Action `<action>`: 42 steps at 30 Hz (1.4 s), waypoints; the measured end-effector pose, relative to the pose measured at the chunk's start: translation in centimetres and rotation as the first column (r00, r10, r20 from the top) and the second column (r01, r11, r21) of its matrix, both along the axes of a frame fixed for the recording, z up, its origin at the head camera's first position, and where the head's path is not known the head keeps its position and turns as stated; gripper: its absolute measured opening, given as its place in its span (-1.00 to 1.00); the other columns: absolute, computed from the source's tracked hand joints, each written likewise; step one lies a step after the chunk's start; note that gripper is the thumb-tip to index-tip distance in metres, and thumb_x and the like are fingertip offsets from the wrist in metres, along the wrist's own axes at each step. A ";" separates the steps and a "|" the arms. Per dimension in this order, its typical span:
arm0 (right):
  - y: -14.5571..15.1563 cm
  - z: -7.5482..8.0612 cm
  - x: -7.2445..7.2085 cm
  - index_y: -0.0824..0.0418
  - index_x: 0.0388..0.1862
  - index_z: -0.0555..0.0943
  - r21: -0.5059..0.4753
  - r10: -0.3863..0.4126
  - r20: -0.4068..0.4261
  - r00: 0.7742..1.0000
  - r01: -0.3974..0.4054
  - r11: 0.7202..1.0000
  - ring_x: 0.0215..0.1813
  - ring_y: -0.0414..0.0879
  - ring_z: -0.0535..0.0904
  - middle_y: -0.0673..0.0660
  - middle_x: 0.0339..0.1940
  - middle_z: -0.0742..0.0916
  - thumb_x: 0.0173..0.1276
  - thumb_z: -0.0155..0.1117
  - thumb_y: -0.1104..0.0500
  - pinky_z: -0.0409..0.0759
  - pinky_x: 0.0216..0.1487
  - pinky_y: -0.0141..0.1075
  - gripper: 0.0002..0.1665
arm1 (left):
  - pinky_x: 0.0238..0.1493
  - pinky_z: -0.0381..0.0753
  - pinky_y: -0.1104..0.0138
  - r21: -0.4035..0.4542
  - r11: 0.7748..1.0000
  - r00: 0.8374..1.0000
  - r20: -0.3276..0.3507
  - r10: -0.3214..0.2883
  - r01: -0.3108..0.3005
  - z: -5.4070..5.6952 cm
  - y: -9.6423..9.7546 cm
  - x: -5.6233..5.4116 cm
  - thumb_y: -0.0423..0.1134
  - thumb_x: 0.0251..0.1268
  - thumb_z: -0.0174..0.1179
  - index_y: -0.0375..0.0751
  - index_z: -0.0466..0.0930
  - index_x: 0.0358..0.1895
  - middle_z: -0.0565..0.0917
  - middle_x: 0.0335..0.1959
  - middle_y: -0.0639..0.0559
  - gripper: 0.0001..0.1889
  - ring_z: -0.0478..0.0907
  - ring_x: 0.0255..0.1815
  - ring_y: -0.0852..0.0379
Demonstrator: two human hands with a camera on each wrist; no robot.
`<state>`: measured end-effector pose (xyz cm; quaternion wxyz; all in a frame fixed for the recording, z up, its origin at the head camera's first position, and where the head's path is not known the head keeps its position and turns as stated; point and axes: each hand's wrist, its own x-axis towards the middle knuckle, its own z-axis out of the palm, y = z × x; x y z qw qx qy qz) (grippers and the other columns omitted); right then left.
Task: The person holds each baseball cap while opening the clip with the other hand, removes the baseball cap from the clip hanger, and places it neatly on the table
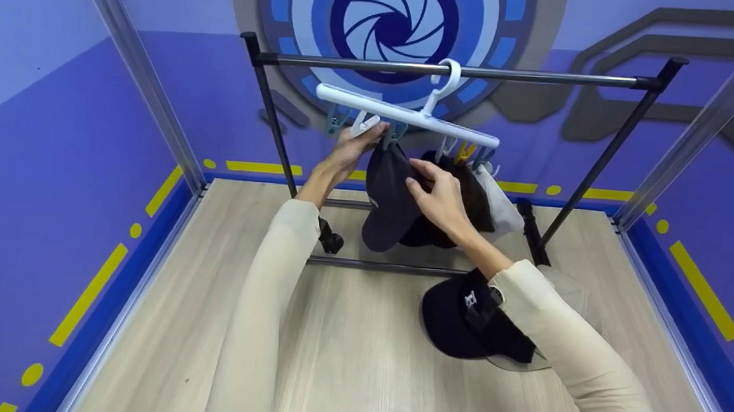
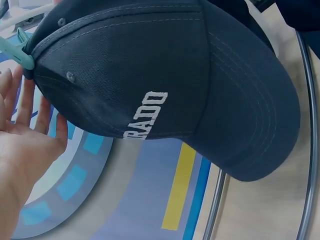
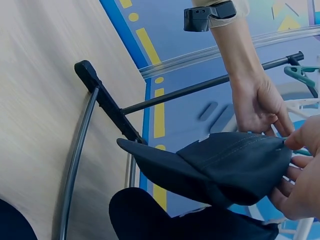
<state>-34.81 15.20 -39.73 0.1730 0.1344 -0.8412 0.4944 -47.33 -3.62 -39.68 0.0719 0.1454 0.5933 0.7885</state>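
A dark navy cap (image 1: 388,198) with white lettering hangs by its back edge from a teal clip (image 2: 22,51) on the white hanger (image 1: 404,114). My left hand (image 1: 348,151) is at the cap's left, by the clip; its fingers stretch out to the cap's back edge (image 2: 32,75). On the cap's other side, my right hand (image 1: 441,198) touches the crown with loosely bent fingers, thumb and forefinger apart. In the right wrist view, fingertips (image 3: 295,141) of the right hand lie at the cap's back edge, close to the clip.
The hanger hooks over the top bar (image 1: 540,77) of a dark rack. Right of the navy cap hang a dark brown cap (image 1: 479,197) and a white cap (image 1: 501,204), near a yellow clip (image 1: 465,153). A black cap (image 1: 452,319) lies on the wooden surface over a beige one (image 1: 523,366).
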 end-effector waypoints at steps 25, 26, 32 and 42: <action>-1.3 -0.6 -2.4 0.32 0.07 0.73 -0.009 -0.061 0.086 0.994 0.062 0.998 0.02 0.09 0.75 0.26 -0.03 0.83 0.46 0.31 0.17 0.63 0.13 -0.12 -0.68 | 0.57 0.14 0.19 -0.049 0.968 0.968 -0.047 -0.247 0.245 0.7 0.8 0.7 -0.15 0.67 -0.07 -0.21 0.53 0.32 0.70 0.15 -0.06 -0.63 0.38 0.47 -0.06; -1.3 -0.6 -2.4 0.32 0.07 0.74 -0.013 -0.061 0.083 0.995 0.062 0.998 0.01 0.09 0.75 0.26 -0.04 0.83 0.46 0.31 0.17 0.63 0.12 -0.12 -0.69 | 0.58 0.10 0.19 -0.067 0.963 0.965 -0.029 -0.262 0.260 0.7 0.9 0.8 -0.12 0.68 -0.11 -0.24 0.49 0.37 0.65 0.23 -0.15 -0.58 0.34 0.49 -0.05; -1.7 -0.5 -2.3 0.32 0.01 0.76 -0.018 -0.058 0.071 0.996 0.059 0.998 -0.06 0.05 0.77 0.25 -0.12 0.84 0.46 0.31 0.18 0.64 0.01 -0.24 -0.72 | 0.51 0.19 0.26 -0.083 0.957 0.961 0.018 -0.277 0.277 0.9 1.0 1.1 -0.08 0.71 -0.19 -0.31 0.33 0.49 0.31 0.50 -0.38 -0.49 0.24 0.54 0.00; -2.1 -0.1 -2.0 0.31 -0.05 0.79 -0.007 -0.044 0.076 0.996 0.044 0.999 -0.12 0.05 0.80 0.24 -0.18 0.86 0.43 0.34 0.21 0.67 -0.03 -0.25 -0.76 | 0.29 0.41 0.15 0.092 0.972 0.976 -0.054 -0.211 0.215 0.8 1.4 1.1 -0.29 0.64 -0.04 -0.07 0.64 -0.05 0.70 -0.09 0.09 -0.79 0.56 0.14 -0.02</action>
